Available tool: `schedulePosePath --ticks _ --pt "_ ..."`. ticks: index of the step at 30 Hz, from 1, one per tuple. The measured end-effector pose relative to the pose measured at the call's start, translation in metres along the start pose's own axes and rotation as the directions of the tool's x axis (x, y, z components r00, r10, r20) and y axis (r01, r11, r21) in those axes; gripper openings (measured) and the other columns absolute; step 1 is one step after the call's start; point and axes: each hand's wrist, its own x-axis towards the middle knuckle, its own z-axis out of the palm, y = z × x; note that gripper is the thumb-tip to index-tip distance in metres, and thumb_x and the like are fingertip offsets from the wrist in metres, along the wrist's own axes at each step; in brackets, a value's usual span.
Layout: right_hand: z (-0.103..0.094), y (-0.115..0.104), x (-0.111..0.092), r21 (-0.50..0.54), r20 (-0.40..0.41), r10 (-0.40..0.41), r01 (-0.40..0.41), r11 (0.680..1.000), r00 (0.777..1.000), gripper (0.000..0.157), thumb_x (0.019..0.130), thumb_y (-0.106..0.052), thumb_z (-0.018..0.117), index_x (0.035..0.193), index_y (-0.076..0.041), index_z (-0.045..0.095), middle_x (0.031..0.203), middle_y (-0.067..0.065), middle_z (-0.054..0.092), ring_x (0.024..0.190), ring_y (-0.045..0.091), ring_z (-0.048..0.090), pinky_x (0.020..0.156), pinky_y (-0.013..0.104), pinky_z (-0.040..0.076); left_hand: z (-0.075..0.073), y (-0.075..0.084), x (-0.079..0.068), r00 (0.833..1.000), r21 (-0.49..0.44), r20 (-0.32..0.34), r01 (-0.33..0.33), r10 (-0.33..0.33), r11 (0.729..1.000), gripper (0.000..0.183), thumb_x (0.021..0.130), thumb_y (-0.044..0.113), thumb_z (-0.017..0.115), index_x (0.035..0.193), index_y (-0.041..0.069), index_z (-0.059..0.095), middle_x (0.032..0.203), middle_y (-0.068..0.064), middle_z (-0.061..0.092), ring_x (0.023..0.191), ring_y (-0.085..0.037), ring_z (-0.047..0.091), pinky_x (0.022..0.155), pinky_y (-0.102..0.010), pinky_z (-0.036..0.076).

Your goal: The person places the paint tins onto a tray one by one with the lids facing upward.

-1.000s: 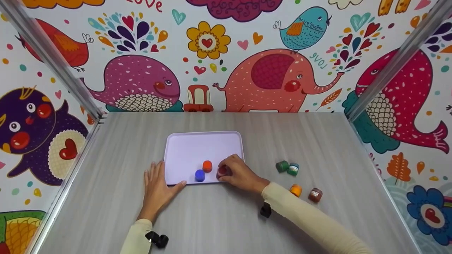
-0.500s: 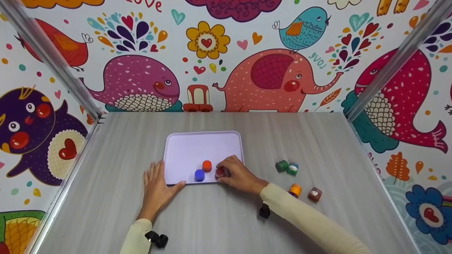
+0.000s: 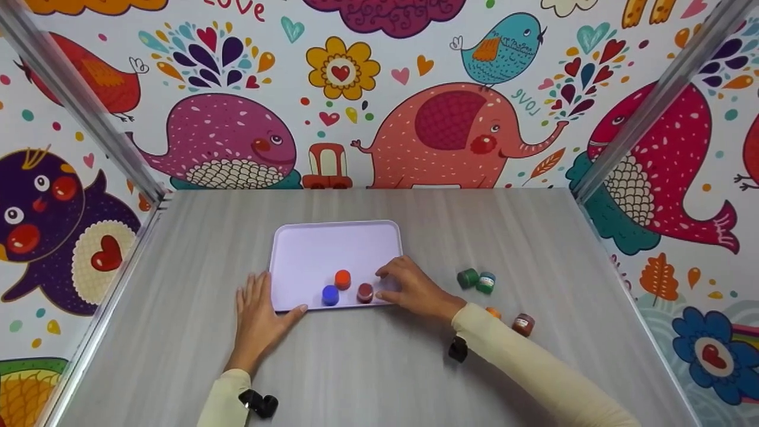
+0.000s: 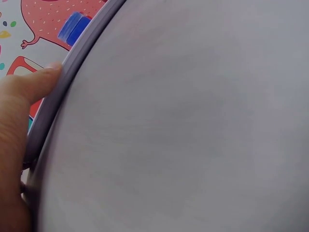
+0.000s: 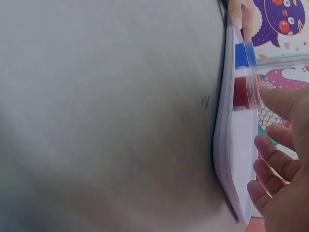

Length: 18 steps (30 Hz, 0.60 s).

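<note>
A lilac tray [image 3: 332, 243] lies on the table with three small paint jars near its front edge. One is blue [image 3: 330, 295], one is an orange-red jar [image 3: 343, 279] behind it, and a dark red jar [image 3: 365, 293] stands to their right. My right hand [image 3: 418, 292] is just right of the dark red jar, thumb and fingers spread apart and holding nothing. In the right wrist view, the thumb is close to the clear lid of the dark red jar [image 5: 245, 92]. My left hand [image 3: 259, 323] rests at the tray's front left corner, fingers along the left side, thumb on the front rim.
To the right of the tray, two green-toned jars [image 3: 468, 279] sit side by side on the table. Nearer the right forearm lie a brown jar [image 3: 523, 324] and an orange jar [image 3: 493, 312], partly hidden by the sleeve. Patterned walls [image 3: 356, 130] border the table.
My right hand has let go of the dark red jar, which now stands on the tray, and has drawn back slightly to the right with its fingers spread. The left hand stays at the tray.
</note>
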Motion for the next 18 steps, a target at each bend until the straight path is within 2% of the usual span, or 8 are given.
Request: schedulePosePath --ticks 7,11,14,18 --pt "-0.017 0.008 -0.012 -0.007 -0.005 0.079 -0.079 0.997 0.997 0.04 0.104 -0.024 0.08 0.138 -0.006 0.072 0.128 0.012 0.066 0.123 0.031 0.056 0.104 0.043 0.055 0.0 -0.001 0.0 1.0 -0.003 0.006 0.003 -0.003 1.0 0.12 0.089 0.059 0.085 0.168 -0.01 0.027 0.175 -0.034 0.026 0.167 -0.053 0.007 0.133 -0.067 -0.005" --pt "-0.026 0.014 -0.02 -0.015 -0.028 0.112 -0.112 0.994 0.993 0.039 0.104 -0.021 0.08 0.139 -0.006 0.071 0.129 0.008 0.064 0.124 0.027 0.056 0.109 0.045 0.055 0.001 -0.001 0.0 1.0 -0.005 0.002 0.0 0.0 1.0 0.119 0.089 0.059 0.085 0.168 -0.01 0.028 0.175 -0.035 0.027 0.167 -0.053 0.008 0.133 -0.067 -0.004" --pt "-0.032 0.018 -0.025 -0.013 -0.054 0.113 -0.114 0.993 0.992 0.038 0.103 -0.017 0.08 0.138 -0.005 0.072 0.131 0.007 0.066 0.126 0.026 0.057 0.112 0.047 0.054 0.001 0.0 -0.001 1.0 -0.002 -0.013 -0.011 0.011 1.0 0.119 0.088 0.058 0.085 0.167 -0.011 0.029 0.173 -0.035 0.029 0.166 -0.054 0.01 0.133 -0.068 -0.002" --pt "-0.04 0.025 -0.033 -0.02 -0.088 0.084 -0.086 0.996 0.993 0.036 0.101 -0.013 0.081 0.134 0.0 0.073 0.129 0.014 0.07 0.126 0.03 0.058 0.111 0.052 0.053 0.001 0.001 -0.001 0.998 0.003 -0.044 -0.036 0.036 0.999 0.116 0.086 0.056 0.087 0.164 -0.013 0.034 0.17 -0.038 0.034 0.164 -0.056 0.015 0.132 -0.07 0.001"
